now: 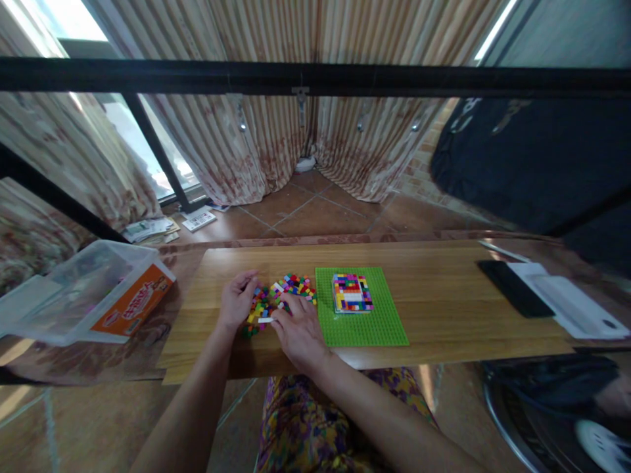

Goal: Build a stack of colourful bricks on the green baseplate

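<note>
Lower centre: right hand [300,328], pinching white brick [264,320]; left hand [237,299], curled, contents unclear. Step: seemingly selecting; next calls for steady pinch.

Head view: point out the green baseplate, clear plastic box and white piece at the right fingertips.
Green baseplate [363,330], head view: bare studs near its front edge.
Clear plastic box [132,310], head view: its orange-labelled wall.
White piece [265,320], head view: its visible middle.
</note>
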A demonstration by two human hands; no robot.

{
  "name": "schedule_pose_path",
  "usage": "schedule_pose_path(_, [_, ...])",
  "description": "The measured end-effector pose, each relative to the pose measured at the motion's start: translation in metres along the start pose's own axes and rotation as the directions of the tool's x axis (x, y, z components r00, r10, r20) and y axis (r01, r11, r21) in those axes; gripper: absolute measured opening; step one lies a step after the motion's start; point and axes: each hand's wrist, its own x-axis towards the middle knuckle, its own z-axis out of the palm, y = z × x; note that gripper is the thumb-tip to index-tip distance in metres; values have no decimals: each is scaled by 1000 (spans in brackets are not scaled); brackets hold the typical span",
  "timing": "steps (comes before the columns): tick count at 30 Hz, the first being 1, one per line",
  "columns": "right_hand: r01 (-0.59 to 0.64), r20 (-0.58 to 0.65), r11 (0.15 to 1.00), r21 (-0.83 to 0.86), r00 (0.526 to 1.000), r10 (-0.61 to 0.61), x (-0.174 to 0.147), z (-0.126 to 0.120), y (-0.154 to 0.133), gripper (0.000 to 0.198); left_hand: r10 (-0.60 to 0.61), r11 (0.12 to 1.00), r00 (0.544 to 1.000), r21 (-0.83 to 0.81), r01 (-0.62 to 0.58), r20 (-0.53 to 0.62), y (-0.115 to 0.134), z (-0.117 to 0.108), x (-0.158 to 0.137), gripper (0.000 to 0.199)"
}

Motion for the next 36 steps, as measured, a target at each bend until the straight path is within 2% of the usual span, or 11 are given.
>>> schedule_pose_path(5, [-81,-73,983,168,993,95,-13,-29,5,17,-6,1000,1000,25,6,4,-1,0,-1,47])
schedule_pose_path(8, [-164,-158,951,262,965,210,-27,-50,22,19,-16,999,1000,32,16,0,0,-1,-1,49])
schedule_pose_path(12, [-311,-273,891,330,872,405,-44,-77,65,21,-23,998,1000,60,24,-11,2,-1,-1,50])
schedule_pose_path(14, [-390,-332,862,325,806,490,-47,-86,88,24,-31,998,999,59,31,-9,3,-2,0,53])
schedule_pose_path(17, [-482,-368,843,241,758,539,-43,-91,114,27,-21,998,1000,61,22,-12,2,-2,0,53])
schedule_pose_path(20, [-529,-363,836,150,757,544,-31,-89,122,25,-6,997,1000,74,8,-17,2,-2,1,51])
schedule_pose_path(26, [-588,-325,808,36,758,566,-17,-81,114,21,-18,990,1000,136,20,-18,6,-3,2,49])
schedule_pose_path(33, [-461,-343,874,156,804,486,-26,-78,119,24,-35,989,999,144,37,-16,7,-3,2,51])
schedule_pose_path(36, [-444,-314,863,242,806,502,-25,-78,122,25,-44,990,999,132,46,-20,8,-3,1,53])
